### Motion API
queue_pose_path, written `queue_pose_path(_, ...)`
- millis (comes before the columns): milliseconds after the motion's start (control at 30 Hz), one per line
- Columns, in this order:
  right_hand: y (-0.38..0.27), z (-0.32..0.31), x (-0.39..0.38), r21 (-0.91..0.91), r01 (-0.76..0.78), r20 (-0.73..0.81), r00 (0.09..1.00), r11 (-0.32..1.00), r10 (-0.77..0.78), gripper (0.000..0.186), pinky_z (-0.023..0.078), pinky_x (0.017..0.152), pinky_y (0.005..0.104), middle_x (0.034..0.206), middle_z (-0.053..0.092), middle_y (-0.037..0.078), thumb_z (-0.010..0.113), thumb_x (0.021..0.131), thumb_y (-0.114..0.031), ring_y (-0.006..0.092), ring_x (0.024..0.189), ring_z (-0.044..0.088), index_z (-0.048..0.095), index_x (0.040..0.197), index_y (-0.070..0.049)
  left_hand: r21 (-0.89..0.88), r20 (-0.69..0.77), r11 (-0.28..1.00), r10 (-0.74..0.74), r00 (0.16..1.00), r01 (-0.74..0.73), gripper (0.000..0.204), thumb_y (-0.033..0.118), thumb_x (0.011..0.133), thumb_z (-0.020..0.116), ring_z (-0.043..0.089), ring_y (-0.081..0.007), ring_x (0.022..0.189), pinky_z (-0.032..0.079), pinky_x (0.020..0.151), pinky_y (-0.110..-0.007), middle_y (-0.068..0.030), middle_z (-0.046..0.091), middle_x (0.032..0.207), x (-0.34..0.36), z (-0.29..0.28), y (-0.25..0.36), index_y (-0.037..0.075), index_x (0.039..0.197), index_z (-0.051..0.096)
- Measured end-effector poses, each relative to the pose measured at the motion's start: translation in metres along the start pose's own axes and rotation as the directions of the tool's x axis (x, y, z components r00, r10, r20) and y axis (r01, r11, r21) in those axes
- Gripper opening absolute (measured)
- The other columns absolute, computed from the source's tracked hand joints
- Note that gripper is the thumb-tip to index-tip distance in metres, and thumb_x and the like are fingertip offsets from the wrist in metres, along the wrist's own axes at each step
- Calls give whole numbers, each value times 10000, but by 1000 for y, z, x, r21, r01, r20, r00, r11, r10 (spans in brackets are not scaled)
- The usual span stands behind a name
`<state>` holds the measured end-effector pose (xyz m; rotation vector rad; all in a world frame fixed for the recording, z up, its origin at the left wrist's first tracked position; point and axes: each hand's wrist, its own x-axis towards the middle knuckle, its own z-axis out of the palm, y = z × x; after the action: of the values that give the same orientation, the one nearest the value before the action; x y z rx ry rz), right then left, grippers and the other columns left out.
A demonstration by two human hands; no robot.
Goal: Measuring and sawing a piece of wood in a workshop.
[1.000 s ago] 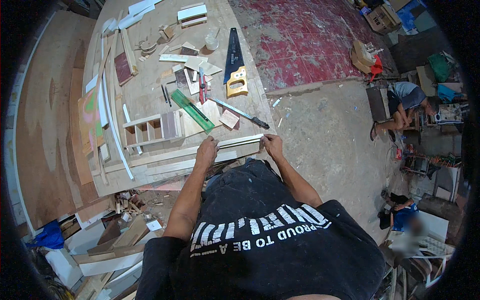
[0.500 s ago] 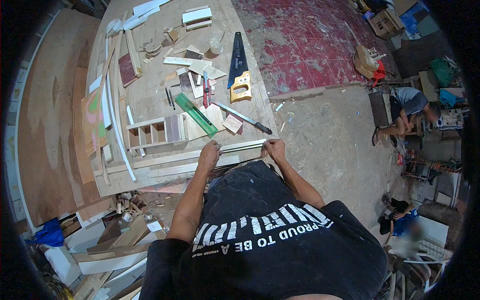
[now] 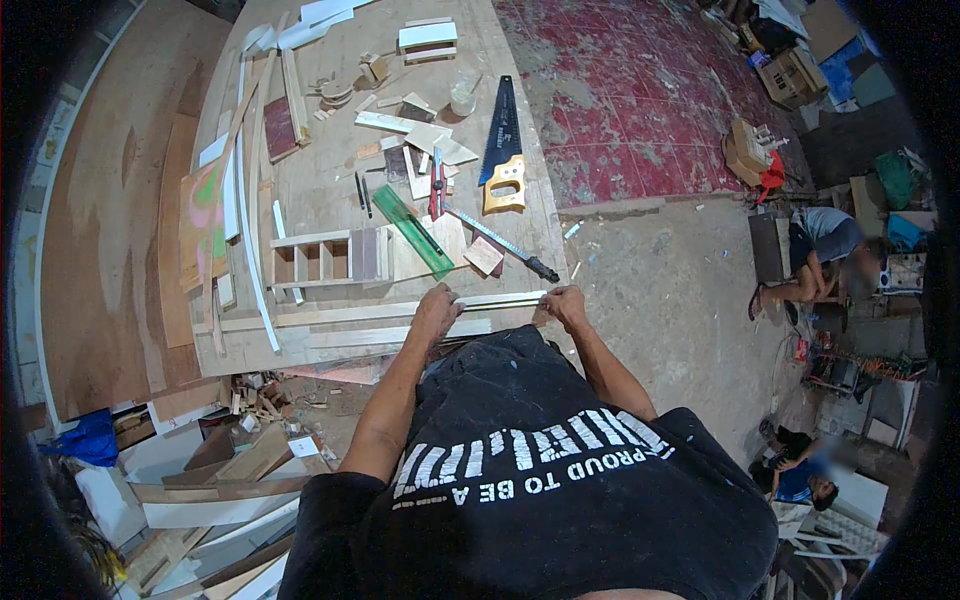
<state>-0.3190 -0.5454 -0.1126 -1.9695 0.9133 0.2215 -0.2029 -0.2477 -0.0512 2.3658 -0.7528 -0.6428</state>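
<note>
Pale wood strip (image 3: 505,299) lying mid-frame, long axis running left-right; left hand (image 3: 436,312) pinching partway along, right hand (image 3: 566,306) pinching right end (fingers curled narrow, exact gaps hidden).

The left hand (image 3: 436,312) and right hand (image 3: 567,306) hold a thin pale strip (image 3: 503,300) along the table (image 3: 325,190).

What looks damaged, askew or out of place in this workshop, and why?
The red floor right of the table looks damaged: its colour is worn away in greyish patches. The scrap wood at lower left looks untidy: pieces lie jumbled, crossing at odd angles.
</note>
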Motion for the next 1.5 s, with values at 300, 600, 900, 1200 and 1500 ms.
queue_pose_path(300,6,3,5,-116,61,-11,998,991,-63,150,498,497,290,581,661,87,745,684,-133,156,502,623,741,705,15,189,-20,979,79,997,-73,273,247,900,655,603,-363,935,514,854,-448,-154,624,1057,-4,12,4,33,1057,716)
queue_pose_path(600,2,6,15,-121,21,22,1000,992,-18,137,528,492,297,611,669,112,732,708,-77,168,519,648,732,760,49,170,16,984,45,999,-47,258,238,869,695,638,-366,926,519,823,-481,-156,642,1006,6,10,-3,7,979,666)
queue_pose_path(900,11,7,17,-129,16,-12,1000,992,-18,156,538,512,313,650,683,123,731,713,-97,181,540,657,728,781,42,108,51,994,19,999,-24,147,95,827,666,641,-390,961,511,857,-469,-205,647,991,27,14,5,-11,926,687)
queue_pose_path(1200,-16,0,4,-292,415,139,910,862,-391,192,555,754,392,842,717,198,666,773,-118,336,804,711,765,927,-60,45,67,998,-46,997,43,217,-10,788,601,620,-404,1001,497,896,-467,-228,624,1020,28,29,-1,-11,976,709)
queue_pose_path(1500,-19,-8,0,-238,376,206,921,896,-331,217,544,711,380,803,706,181,683,765,-144,321,751,694,751,941,-39,135,-12,991,17,1000,-15,141,70,794,702,645,-407,928,529,823,-472,-225,611,980,12,24,18,-35,888,695)
